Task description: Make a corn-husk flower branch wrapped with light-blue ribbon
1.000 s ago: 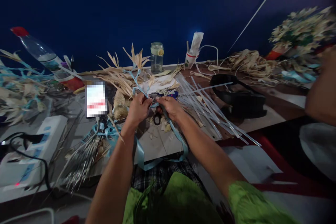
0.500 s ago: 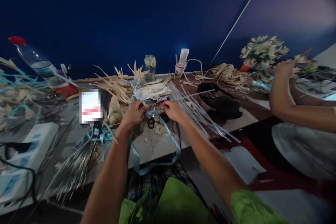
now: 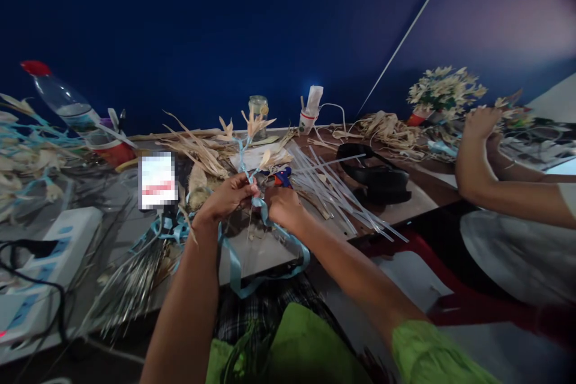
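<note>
My left hand [image 3: 231,195] pinches a stem wrapped in light blue ribbon [image 3: 243,159], topped by pale dried-husk flowers [image 3: 257,124]. Close beside it on the right, my right hand [image 3: 282,207] is closed on the same ribbon near the stem's lower part. From there the loose ribbon [image 3: 234,270] hangs in a loop over the table's front edge. Just behind my right hand lies a blue and orange tool [image 3: 282,176]. Dried husk strips [image 3: 202,153] are spread behind my left hand.
Clear sticks [image 3: 346,192] and a black strapped object [image 3: 378,174] lie to the right. At the left are a power strip [image 3: 49,276], wires [image 3: 130,288] and a tilted bottle [image 3: 67,102]. Another person's hands [image 3: 483,126] work at the far right. A glass jar [image 3: 258,109] stands behind.
My hands have come closer together around the stem. The flower stem stands more upright and further right, and the blue and orange tool shows more fully.
</note>
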Demonstrator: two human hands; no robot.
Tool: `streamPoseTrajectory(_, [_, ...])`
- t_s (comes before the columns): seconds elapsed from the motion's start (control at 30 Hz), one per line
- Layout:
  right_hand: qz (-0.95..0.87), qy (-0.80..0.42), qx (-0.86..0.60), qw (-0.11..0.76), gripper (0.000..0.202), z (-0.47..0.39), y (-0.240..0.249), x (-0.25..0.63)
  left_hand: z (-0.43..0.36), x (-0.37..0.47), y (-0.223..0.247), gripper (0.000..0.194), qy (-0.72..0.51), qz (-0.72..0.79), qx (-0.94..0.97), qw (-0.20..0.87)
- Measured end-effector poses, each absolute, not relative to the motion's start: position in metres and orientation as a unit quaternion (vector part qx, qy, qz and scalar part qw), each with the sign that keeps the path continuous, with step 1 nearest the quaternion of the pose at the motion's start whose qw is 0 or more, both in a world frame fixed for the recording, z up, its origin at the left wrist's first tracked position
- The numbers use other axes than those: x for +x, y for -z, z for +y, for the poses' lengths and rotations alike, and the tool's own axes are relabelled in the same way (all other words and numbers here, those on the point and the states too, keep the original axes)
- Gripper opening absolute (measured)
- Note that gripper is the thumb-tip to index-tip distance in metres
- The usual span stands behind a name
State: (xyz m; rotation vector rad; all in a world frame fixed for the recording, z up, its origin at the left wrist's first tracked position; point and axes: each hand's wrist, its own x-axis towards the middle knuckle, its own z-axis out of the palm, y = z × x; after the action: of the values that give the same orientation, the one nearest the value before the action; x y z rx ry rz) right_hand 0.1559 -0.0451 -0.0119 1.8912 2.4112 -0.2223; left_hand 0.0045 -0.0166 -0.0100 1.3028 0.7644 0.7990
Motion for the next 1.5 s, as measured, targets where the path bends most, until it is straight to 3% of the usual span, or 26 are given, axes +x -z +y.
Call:
streamPoseTrajectory(0.33, [0.773, 0.096, 0.623, 0.074, 0.031, -0.049, 0.007, 0.163, -0.012, 0.005, 0.014, 0.030, -0.375, 0.359, 0.557, 0.648])
streamPoseTrajectory(0.47, [0.749, 0.110, 0.652, 0.051, 0.030, -0.052, 0.003, 0.168, -0.011, 0.006, 0.014, 0.030, -0.381, 0.369, 0.562, 0.635])
streamPoseTrajectory(0.6, [0.713, 0.164, 0.677, -0.084, 0.028, -0.051, 0.006, 0.188, -0.009, 0.007, 0.015, 0.029, -0.395, 0.370, 0.560, 0.627])
streamPoseTrajectory(0.8, [0.511, 0.462, 0.583, -0.429, 0.045, -0.059, 0.001, 0.225, -0.003, 0.006, 0.024, 0.021, -0.421, 0.365, 0.561, 0.613])
streamPoseTrajectory(0.87, [0.478, 0.510, 0.524, -0.487, 0.051, -0.069, -0.005, 0.234, 0.000, 0.006, 0.027, 0.019, -0.426, 0.382, 0.576, 0.584])
streamPoseTrajectory(0.93, [0.478, 0.568, 0.479, -0.468, 0.054, -0.082, -0.009, 0.240, 0.002, 0.005, 0.030, 0.018, -0.430, 0.401, 0.588, 0.555])
streamPoseTrajectory(1.03, [0.507, 0.659, 0.437, -0.343, 0.056, -0.101, -0.002, 0.237, 0.005, 0.004, 0.032, 0.017, -0.434, 0.425, 0.588, 0.534])
streamPoseTrajectory(1.17, [0.544, 0.683, 0.424, -0.242, 0.056, -0.116, 0.018, 0.220, 0.005, 0.005, 0.031, 0.017, -0.429, 0.446, 0.591, 0.517])
streamPoseTrajectory(1.5, [0.523, 0.630, 0.491, -0.298, 0.049, -0.107, 0.034, 0.194, 0.004, 0.009, 0.031, 0.016, -0.441, 0.482, 0.563, 0.505])
